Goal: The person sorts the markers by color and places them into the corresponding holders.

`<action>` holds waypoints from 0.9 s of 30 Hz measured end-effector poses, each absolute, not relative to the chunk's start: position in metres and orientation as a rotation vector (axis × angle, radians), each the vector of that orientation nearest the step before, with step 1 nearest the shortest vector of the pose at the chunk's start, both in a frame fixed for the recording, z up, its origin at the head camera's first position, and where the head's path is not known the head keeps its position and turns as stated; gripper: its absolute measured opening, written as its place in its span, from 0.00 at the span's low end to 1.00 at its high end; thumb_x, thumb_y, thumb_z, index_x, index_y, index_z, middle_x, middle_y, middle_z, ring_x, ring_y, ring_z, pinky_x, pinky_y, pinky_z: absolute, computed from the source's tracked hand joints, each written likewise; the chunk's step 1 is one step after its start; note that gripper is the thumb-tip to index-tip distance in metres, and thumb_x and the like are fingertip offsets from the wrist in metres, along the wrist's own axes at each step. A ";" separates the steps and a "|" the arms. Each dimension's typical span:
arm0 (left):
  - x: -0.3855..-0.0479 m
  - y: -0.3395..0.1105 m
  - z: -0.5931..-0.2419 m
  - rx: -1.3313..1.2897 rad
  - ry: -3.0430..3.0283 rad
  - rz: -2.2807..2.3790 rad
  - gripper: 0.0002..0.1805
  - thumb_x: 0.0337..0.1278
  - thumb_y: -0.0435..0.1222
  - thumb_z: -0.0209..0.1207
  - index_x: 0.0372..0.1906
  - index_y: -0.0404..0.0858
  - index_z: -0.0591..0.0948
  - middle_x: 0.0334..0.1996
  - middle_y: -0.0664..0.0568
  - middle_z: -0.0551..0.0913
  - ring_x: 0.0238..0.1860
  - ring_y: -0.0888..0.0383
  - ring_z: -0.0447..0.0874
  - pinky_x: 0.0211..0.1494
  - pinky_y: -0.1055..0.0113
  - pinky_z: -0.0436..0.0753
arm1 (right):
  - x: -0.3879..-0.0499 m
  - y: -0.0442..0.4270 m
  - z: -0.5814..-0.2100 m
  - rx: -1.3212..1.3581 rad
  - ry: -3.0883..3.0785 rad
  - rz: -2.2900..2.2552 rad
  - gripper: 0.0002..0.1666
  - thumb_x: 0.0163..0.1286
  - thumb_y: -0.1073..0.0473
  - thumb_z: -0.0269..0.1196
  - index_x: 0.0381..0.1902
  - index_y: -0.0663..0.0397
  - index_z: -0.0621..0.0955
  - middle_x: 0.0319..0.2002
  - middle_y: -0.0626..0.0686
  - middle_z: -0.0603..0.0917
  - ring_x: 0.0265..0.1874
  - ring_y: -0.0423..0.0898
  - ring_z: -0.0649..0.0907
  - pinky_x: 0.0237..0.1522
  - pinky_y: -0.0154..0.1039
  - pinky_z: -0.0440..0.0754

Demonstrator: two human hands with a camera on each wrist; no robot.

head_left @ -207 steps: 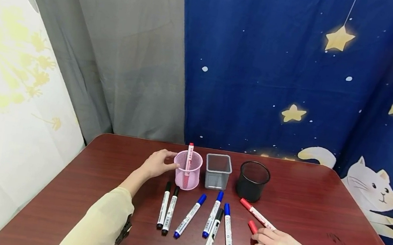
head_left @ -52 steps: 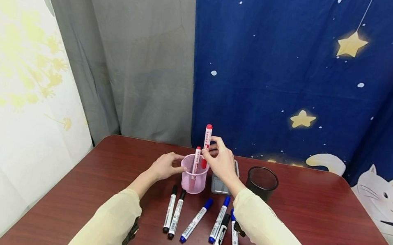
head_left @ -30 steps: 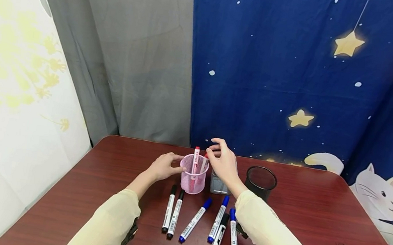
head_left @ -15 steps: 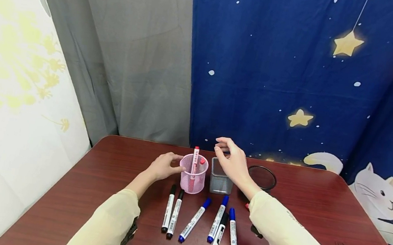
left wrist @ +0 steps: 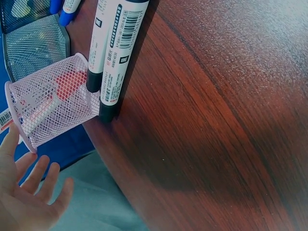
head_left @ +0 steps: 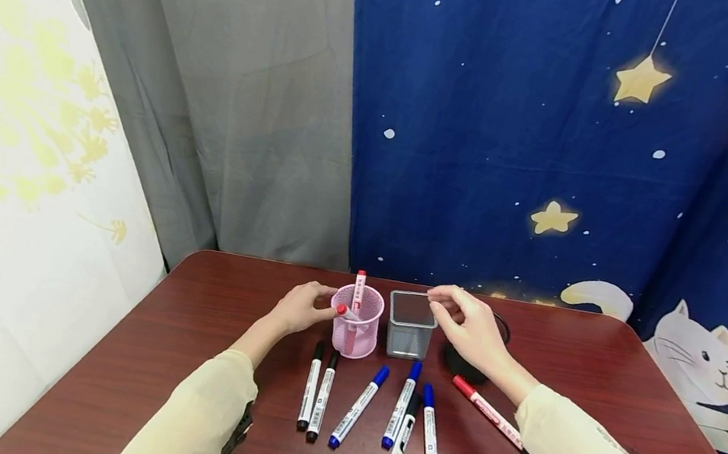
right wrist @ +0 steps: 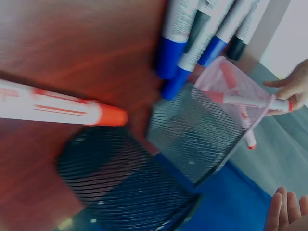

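My left hand [head_left: 300, 307] holds the left side of the round pink mesh pen holder [head_left: 354, 341], thumb and index finger at its rim. In the left wrist view the other fingers [left wrist: 45, 185] spread loosely. Inside the holder are two red markers: one upright marker [head_left: 359, 288], and one leaning marker [head_left: 347, 312] with its red cap over the front-left rim. My right hand [head_left: 472, 335], holding nothing, hovers between the square grey mesh pen holder [head_left: 409, 340] and the round black mesh pen holder [head_left: 466, 367], partly hiding the black one. Beneath that forearm lies a red marker [head_left: 488, 412].
Several blue and black markers lie before the holders: two black markers [head_left: 316, 397] at left, blue markers [head_left: 358, 408] in the middle, another black marker [head_left: 398, 450] against a blue one. Curtains [head_left: 483, 158] hang behind the reddish-brown table [head_left: 185, 326].
My right hand has lowered a second red marker into the pink holder, let go and moved right. That marker has tipped toward the front left. My left hand has stayed at the pink holder.
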State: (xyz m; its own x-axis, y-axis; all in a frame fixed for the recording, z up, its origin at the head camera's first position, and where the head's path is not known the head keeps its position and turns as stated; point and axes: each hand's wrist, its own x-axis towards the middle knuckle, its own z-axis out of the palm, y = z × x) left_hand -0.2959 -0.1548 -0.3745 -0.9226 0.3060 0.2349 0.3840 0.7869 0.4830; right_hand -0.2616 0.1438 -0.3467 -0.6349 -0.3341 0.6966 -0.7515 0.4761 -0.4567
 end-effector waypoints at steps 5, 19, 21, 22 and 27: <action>-0.295 -0.155 -0.374 -0.570 -2.806 -0.820 0.24 0.47 0.45 0.61 0.50 0.36 0.77 0.44 0.41 0.77 0.47 0.48 0.72 0.48 0.54 0.70 | -0.250 0.167 -0.362 0.928 -2.243 0.953 0.10 0.58 0.64 0.60 0.40 0.51 0.78 0.33 0.45 0.80 0.29 0.36 0.78 0.25 0.30 0.76; -0.296 -0.155 -0.375 -0.584 -2.804 -0.814 0.24 0.47 0.43 0.61 0.49 0.35 0.77 0.44 0.41 0.77 0.47 0.48 0.73 0.48 0.55 0.70 | -0.223 0.225 -0.398 1.096 -2.273 0.509 0.14 0.52 0.63 0.61 0.38 0.46 0.79 0.35 0.39 0.79 0.29 0.32 0.77 0.28 0.33 0.76; -0.296 -0.155 -0.374 -0.581 -2.806 -0.813 0.24 0.47 0.44 0.61 0.49 0.35 0.77 0.44 0.42 0.77 0.47 0.49 0.73 0.48 0.55 0.70 | -0.221 0.232 -0.402 1.153 -2.253 0.436 0.12 0.54 0.62 0.59 0.38 0.47 0.80 0.36 0.39 0.79 0.33 0.33 0.77 0.31 0.35 0.76; -0.296 -0.155 -0.374 -0.580 -2.806 -0.812 0.24 0.47 0.44 0.61 0.49 0.36 0.77 0.44 0.42 0.77 0.47 0.49 0.73 0.48 0.55 0.71 | -0.221 0.235 -0.403 1.183 -2.238 0.408 0.12 0.54 0.62 0.58 0.38 0.48 0.80 0.36 0.39 0.79 0.34 0.34 0.78 0.31 0.36 0.77; -0.295 -0.155 -0.374 -0.562 -2.815 -0.819 0.24 0.46 0.44 0.62 0.50 0.37 0.77 0.44 0.43 0.77 0.47 0.49 0.73 0.48 0.56 0.70 | -0.221 0.252 -0.415 1.338 -2.160 0.259 0.13 0.55 0.62 0.56 0.39 0.50 0.80 0.35 0.42 0.77 0.32 0.37 0.77 0.27 0.35 0.76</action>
State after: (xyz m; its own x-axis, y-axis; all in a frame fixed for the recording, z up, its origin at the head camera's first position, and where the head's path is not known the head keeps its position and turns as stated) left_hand -0.2949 -0.1554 -0.3742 -0.9174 0.3099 0.2498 0.3956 0.7800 0.4850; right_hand -0.2208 0.2519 -0.4145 -0.3294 -0.7557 0.5660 -0.8680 0.4782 0.1333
